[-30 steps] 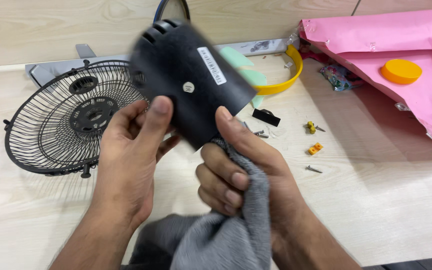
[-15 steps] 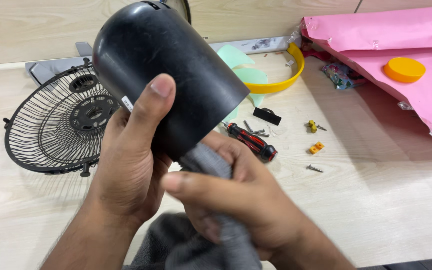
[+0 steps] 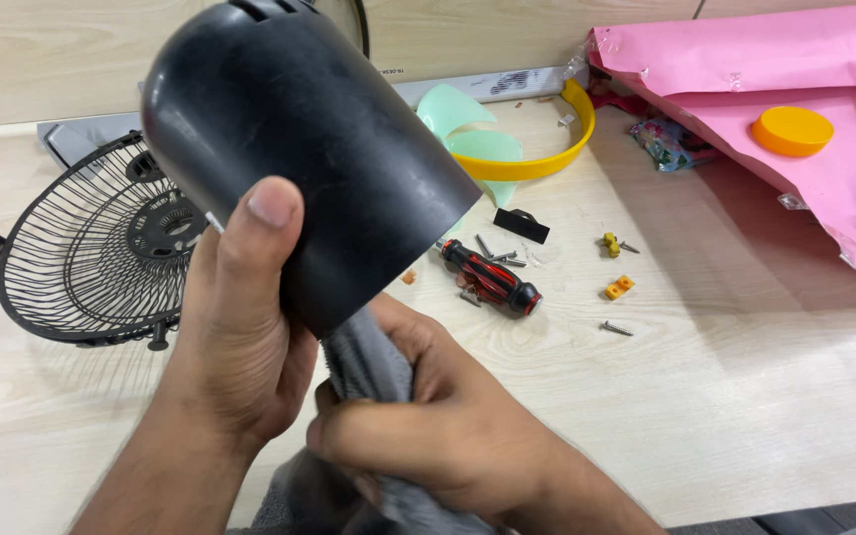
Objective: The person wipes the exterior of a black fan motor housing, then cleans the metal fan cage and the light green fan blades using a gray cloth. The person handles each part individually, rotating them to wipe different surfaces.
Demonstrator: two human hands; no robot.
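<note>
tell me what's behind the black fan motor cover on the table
Behind the black motor cover, held by the left hand, part of the black fan grille and a green blade show; the rest is covered.

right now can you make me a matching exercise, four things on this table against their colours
Things:
1. fan housing
2. cloth
3. round lid
4. screwdriver

Colours:
A. orange
B. red and black
C. black
D. grey

Pairs: 1-C, 2-D, 3-A, 4-B
</note>
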